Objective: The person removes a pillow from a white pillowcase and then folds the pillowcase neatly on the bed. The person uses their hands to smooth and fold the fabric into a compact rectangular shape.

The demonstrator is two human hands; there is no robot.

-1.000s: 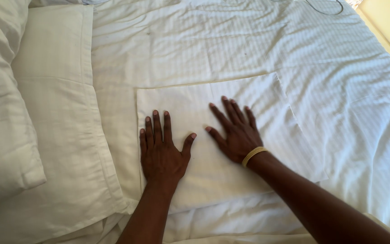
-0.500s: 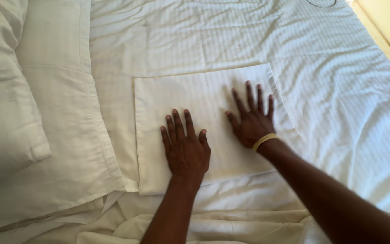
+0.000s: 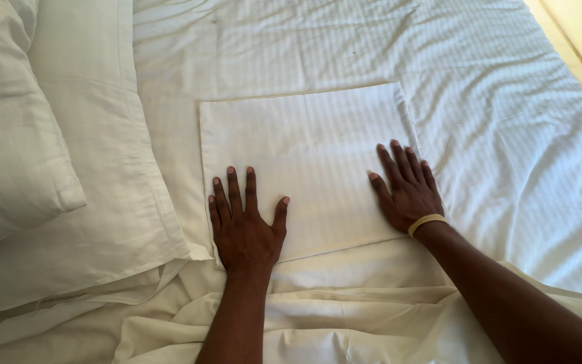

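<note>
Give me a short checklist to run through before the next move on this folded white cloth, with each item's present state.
1. Left hand flat on the folded white cloth, at its near left corner: ok.
2. Right hand flat on the cloth's near right edge, fingers spread: ok.
3. Cloth lies flat, its edges straight: ok.
4. Cloth sits apart from the pillows on the left: ok.
5. Cream sheet nearest the camera is smooth: not ok, it is rumpled.
6. Number of layers in the fold: cannot tell.
</note>
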